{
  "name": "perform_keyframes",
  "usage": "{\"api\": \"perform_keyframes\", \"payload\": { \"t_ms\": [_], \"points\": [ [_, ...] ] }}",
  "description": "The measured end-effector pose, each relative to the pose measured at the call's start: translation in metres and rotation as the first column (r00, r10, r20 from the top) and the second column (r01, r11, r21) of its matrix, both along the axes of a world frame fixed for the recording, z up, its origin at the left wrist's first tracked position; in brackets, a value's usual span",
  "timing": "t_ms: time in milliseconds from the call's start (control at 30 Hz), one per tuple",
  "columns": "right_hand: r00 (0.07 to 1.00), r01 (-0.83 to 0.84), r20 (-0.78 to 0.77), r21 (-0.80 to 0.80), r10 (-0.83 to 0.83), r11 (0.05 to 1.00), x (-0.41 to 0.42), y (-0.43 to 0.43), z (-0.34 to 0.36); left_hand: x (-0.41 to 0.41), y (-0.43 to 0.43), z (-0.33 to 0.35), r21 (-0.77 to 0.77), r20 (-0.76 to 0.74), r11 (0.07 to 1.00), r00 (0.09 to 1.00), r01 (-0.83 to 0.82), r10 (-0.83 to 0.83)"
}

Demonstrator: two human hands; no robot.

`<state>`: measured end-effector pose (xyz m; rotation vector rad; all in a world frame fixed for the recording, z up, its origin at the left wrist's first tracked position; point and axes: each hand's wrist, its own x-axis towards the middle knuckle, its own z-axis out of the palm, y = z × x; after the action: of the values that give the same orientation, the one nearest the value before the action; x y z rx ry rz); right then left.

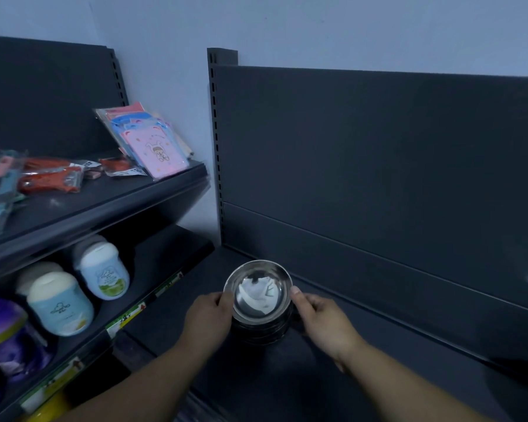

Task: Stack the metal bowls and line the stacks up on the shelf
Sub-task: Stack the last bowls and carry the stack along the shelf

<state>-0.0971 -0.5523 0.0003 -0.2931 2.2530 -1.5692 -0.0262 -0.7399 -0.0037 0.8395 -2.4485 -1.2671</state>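
One stack of metal bowls [258, 303] on shelf [317, 376]: stiff, slick, weighty by my judgement; left hand [208, 318] and right hand [323, 324] gripped its sides at nine and three o'clock.

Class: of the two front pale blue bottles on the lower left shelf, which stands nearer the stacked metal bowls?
The green-labelled bottle, at the right of the pair; the yellow-labelled bottle sits further left of the bowls.

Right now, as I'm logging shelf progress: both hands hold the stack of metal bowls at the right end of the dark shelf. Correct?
Wrong end. The head view shows the left hand and right hand holding the stack of metal bowls at the left end of the dark shelf, beside the slotted upright.
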Motion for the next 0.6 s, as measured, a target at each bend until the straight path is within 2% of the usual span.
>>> {"api": "perform_keyframes", "payload": {
  "t_ms": [100,200,300,433,600],
  "points": [
    [0.999,-0.017,0.029,0.012,0.016,1.0,0.0,0.002,-0.002,0.001,-0.001,0.001,0.0,-0.013,0.998,0.998,0.067,-0.067],
    [0.998,-0.045,0.036,-0.015,0.046,0.999,0.001,0.003,-0.004,0.009,-0.003,-0.002,0.217,0.0,0.963,0.986,0.162,-0.166],
    [0.99,-0.131,0.048,-0.055,0.134,0.99,0.003,0.003,-0.004,0.018,-0.008,-0.011,0.307,-0.018,0.904,0.952,0.297,-0.307],
    [0.968,-0.247,0.03,-0.031,0.247,0.969,0.003,0.004,-0.009,0.016,-0.012,-0.019,0.288,-0.048,0.872,0.916,0.395,-0.399],
    [0.979,-0.188,0.06,-0.118,0.196,0.975,0.015,0.006,-0.009,0.011,-0.012,-0.023,0.285,-0.135,0.833,0.88,0.475,-0.456]
  ]
}}
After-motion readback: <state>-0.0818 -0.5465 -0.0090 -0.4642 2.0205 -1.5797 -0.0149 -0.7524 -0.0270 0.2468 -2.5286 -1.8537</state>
